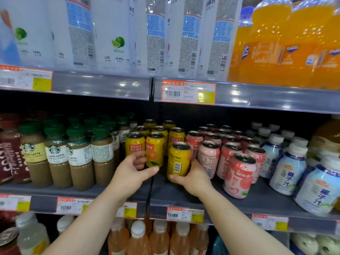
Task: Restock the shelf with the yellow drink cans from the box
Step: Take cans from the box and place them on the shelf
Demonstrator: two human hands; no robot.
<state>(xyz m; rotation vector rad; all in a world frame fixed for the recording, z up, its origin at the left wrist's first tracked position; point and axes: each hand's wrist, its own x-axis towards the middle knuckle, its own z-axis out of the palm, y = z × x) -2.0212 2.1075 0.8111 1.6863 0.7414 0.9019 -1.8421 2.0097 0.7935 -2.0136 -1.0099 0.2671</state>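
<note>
The front yellow can (178,160) is gripped low down by the right hand (193,176), thumb across its near base and fingers wrapped behind on the right. The can stands upright, its long axis vertical, on the middle shelf (184,190), at the near end of the right-hand yellow row. Just to its left, the left hand (131,169) is curled loosely at the foot of two other yellow cans (145,148); whether these are pinched cannot be told. Pink cans (239,173) stand immediately right. The held can shows a barcode and a silver top.
</note>
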